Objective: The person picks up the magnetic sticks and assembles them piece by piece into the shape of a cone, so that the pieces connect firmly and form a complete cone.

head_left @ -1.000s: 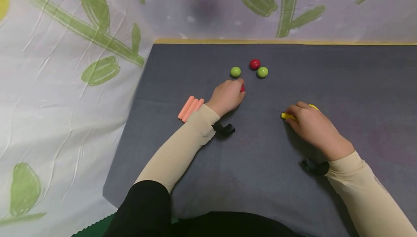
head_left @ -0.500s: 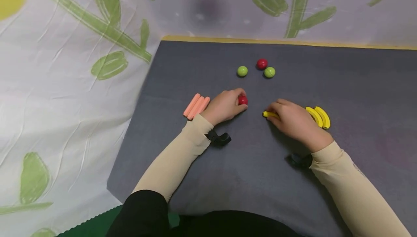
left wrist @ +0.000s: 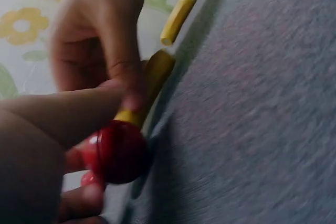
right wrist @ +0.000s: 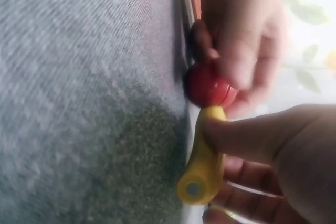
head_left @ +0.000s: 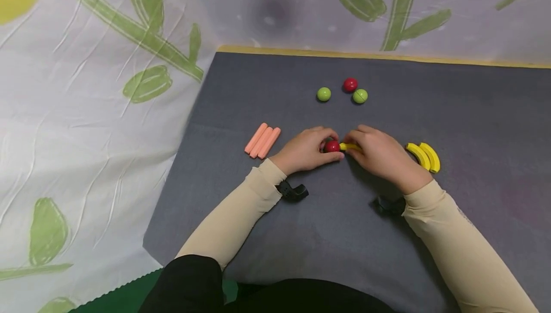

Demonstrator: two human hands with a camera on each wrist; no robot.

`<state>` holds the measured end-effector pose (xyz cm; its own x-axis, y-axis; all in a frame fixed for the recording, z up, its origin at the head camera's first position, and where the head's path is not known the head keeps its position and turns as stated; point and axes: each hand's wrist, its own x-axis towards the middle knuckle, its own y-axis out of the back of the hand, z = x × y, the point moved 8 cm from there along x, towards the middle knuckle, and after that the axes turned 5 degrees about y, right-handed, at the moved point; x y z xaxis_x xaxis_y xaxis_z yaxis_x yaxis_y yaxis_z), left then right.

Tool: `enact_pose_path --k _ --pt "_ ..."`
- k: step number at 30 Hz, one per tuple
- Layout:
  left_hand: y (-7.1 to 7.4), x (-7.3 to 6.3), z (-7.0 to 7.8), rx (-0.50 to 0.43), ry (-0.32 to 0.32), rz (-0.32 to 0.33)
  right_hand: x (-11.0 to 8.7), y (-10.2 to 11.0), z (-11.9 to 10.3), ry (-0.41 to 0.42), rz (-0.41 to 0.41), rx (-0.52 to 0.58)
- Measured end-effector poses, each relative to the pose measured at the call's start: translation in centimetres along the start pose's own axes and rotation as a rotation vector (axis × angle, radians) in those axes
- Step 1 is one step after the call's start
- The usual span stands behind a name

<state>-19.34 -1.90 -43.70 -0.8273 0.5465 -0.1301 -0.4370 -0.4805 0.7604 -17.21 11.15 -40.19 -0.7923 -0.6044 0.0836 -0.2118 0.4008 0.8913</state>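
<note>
1. A red ball (head_left: 332, 146) is gripped, fingers curled, by the left hand (head_left: 306, 150)!
2. Touching it: a yellow piece (right wrist: 205, 156), pinched by the right hand (head_left: 380, 155).
3. Also counted on the worktop (head_left: 323, 236): one more red ball (head_left: 350, 84), two green balls (head_left: 359, 95), two yellow pieces (head_left: 432, 156), three pink sticks (head_left: 261, 142).

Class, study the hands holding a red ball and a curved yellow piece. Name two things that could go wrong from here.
The held red ball is round, so it might roll away if the left hand loosens. The curved yellow piece, gripped by the right hand, has one end at the ball's glossy, rounded side and could slip off if pushed.
</note>
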Motion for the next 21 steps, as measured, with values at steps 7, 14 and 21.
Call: enact_pose_path --k 7,14,21 --pt "0.0 -0.1 -0.1 0.048 0.044 0.113 1.2 0.0 -0.5 0.096 0.024 0.07" --pt "0.2 0.0 -0.9 -0.024 0.067 0.228 2.9 2.6 2.1 -0.027 0.071 0.131" --pt "0.5 -0.3 -1.6 -0.092 0.066 0.286 4.8 4.3 6.1 -0.216 0.138 0.116"
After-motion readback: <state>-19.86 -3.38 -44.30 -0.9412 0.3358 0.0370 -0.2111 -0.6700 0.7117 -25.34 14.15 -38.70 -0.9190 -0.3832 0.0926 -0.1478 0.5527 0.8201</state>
